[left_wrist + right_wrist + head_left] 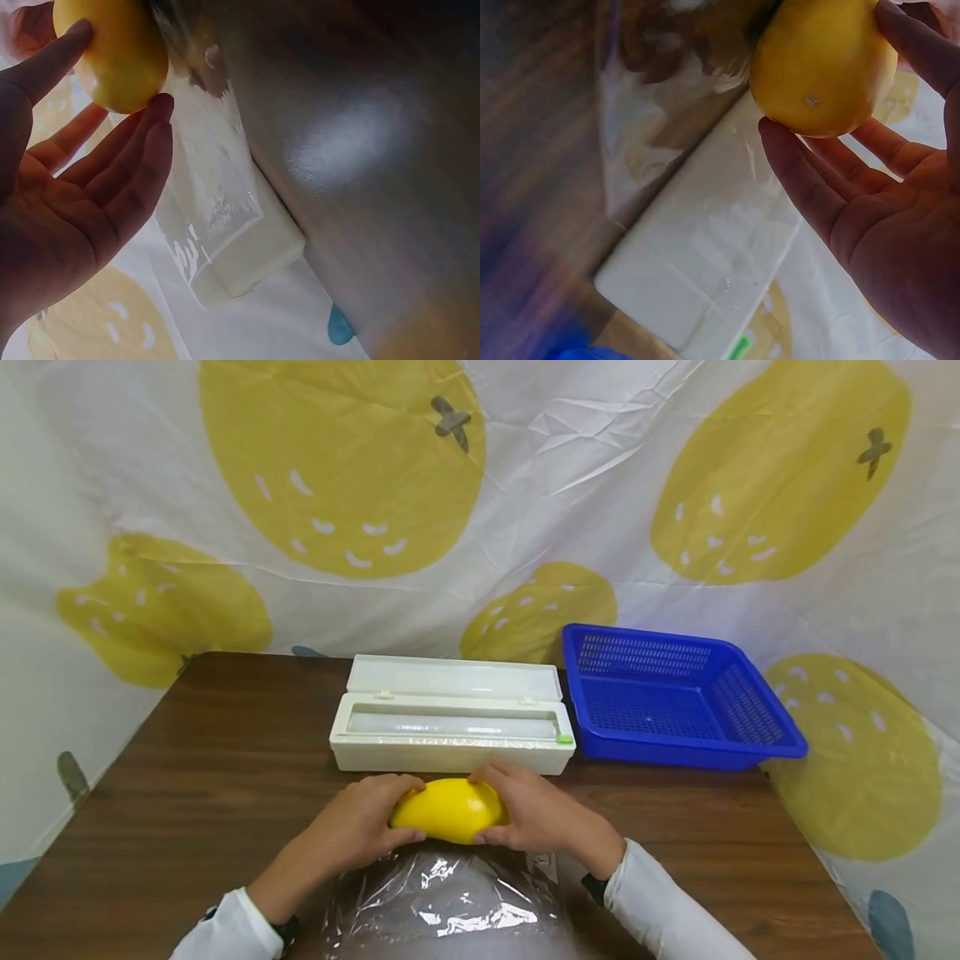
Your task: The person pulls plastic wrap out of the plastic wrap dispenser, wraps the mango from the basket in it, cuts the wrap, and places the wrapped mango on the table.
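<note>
A smooth yellow mango-shaped fruit (448,811) lies sideways between both hands, just in front of the white film dispenser. My left hand (358,814) grips its left end, thumb on the near side and fingers on the far side. The opposite end is held the same way by my right hand (531,810). Shiny clear plastic film (457,893) spreads over the table below the fruit, towards me. In the left wrist view, fingertips touch the fruit (124,64) and the palm stays off it. The right wrist view shows a small pale dot on the fruit (825,67).
The white film dispenser (450,756) stands behind the hands, its lid (454,677) raised and a film roll (450,725) inside. Right of it is a blue plastic basket (675,747). A fruit-print cloth (555,510) hangs behind the dark wooden table (225,760).
</note>
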`<action>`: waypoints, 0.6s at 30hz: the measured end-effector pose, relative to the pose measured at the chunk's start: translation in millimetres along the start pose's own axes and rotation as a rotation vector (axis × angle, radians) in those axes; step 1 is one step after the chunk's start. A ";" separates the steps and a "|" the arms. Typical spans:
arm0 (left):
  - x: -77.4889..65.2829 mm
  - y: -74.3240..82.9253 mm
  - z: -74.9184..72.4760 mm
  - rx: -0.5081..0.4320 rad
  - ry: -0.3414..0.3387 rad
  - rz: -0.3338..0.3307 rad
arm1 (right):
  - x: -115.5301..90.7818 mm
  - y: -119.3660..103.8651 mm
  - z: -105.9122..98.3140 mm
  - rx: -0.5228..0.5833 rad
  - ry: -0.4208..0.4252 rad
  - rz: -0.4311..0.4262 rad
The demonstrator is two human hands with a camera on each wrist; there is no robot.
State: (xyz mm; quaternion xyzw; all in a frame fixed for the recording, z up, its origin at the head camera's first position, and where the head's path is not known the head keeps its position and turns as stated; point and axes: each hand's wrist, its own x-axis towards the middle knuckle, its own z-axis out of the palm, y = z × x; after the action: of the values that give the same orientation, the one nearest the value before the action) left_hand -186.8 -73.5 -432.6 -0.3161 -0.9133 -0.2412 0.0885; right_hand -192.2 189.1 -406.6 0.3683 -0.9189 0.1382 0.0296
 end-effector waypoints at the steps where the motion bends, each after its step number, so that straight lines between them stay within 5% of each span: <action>1: 0.2 0.2 0.6 0.002 -0.007 0.000 | -0.4 0.5 1.0 0.000 -0.001 0.001; 9: -1.3 4.3 -3.6 0.053 -0.009 0.012 | 1.3 -1.5 3.7 0.001 0.012 -0.021; 18: 22.0 27.9 -5.5 0.085 -0.060 0.182 | 0.0 -2.0 2.5 -0.005 -0.016 0.006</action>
State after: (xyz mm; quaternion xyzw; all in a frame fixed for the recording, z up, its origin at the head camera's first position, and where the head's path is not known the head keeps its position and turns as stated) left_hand -186.8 -45.4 -410.1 -0.4007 -0.8924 -0.1838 0.0959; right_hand -190.7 187.1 -408.5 0.3665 -0.9205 0.1332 0.0226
